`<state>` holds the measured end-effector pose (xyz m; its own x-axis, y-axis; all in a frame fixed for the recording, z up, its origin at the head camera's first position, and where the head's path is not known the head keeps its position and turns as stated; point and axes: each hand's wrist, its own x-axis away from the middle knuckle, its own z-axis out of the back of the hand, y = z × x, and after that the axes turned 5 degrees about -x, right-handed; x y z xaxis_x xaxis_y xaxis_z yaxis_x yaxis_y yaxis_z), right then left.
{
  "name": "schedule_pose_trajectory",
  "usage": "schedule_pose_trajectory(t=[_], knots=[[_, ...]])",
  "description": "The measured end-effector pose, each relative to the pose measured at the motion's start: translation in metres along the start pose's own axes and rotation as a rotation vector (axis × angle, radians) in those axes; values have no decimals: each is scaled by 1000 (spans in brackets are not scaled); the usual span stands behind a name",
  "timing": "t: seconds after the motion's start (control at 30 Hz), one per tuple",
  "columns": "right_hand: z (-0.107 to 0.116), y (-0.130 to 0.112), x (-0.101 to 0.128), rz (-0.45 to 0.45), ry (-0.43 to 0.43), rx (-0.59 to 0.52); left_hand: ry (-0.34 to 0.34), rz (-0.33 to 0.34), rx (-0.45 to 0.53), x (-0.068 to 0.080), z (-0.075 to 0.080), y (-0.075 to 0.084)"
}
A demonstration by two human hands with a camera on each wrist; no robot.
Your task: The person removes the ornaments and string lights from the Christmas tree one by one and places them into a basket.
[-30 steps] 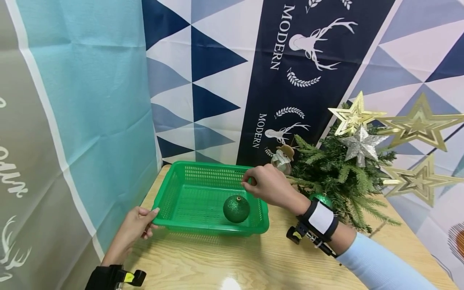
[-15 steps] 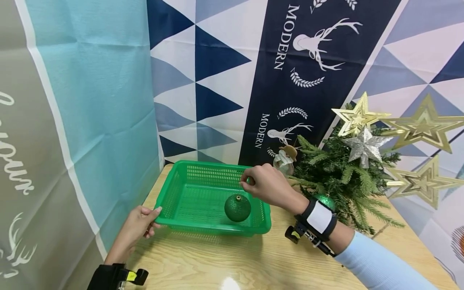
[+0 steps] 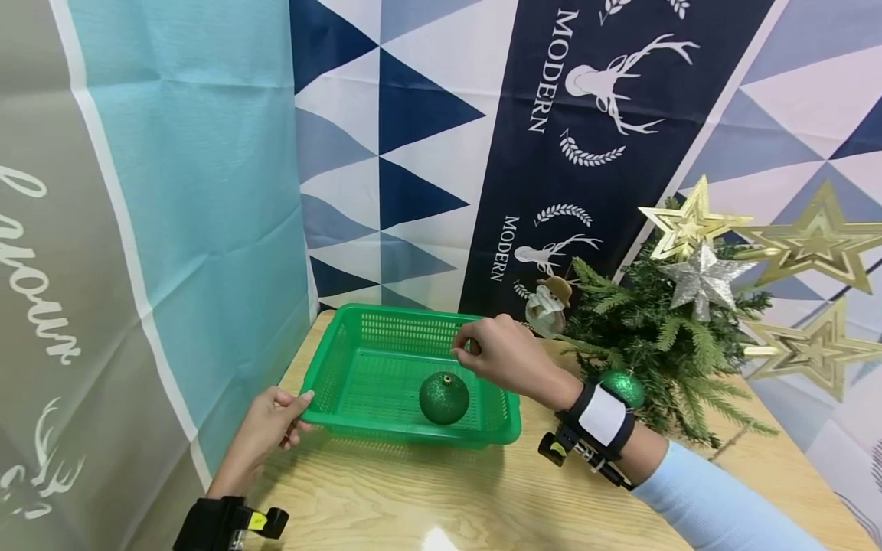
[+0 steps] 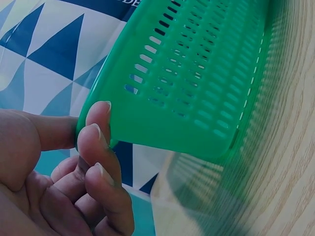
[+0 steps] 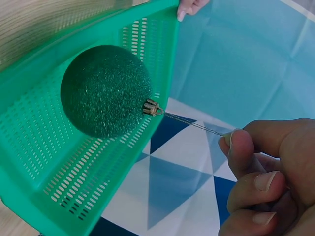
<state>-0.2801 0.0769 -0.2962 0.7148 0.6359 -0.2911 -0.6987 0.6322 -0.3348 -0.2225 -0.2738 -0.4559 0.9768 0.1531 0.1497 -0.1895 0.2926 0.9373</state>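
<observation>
Right hand [image 5: 270,172] pinches glittery round bauble's [image 5: 105,91] seemingly wiry thread [image 5: 194,124].

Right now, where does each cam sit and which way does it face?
Head: on the person's head, looking forward and down at the wooden table; shows both forearms, left hand on the green perforated plastic basket, right hand above it.
Left wrist: beside the left hand, facing the basket's corner, which thumb and fingers grip.
Right wrist: behind the right hand, facing into the basket; fingers pinch the thin thread of the green glitter ball ornament.
Shared: head and right wrist both show the ornament and basket.
</observation>
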Motion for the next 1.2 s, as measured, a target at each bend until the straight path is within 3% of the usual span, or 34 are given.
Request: schedule_pose_trajectory(t=[0.43, 0.9, 1.2], knots=[[-12, -7, -9, 10, -30, -1, 13, -10, 52, 0, 0, -1], [-24, -12, -20, 60, -11, 18, 10, 6, 66, -1, -1, -1], [-29, -18, -26, 42, -10, 17, 15, 2, 56, 0, -1, -1]])
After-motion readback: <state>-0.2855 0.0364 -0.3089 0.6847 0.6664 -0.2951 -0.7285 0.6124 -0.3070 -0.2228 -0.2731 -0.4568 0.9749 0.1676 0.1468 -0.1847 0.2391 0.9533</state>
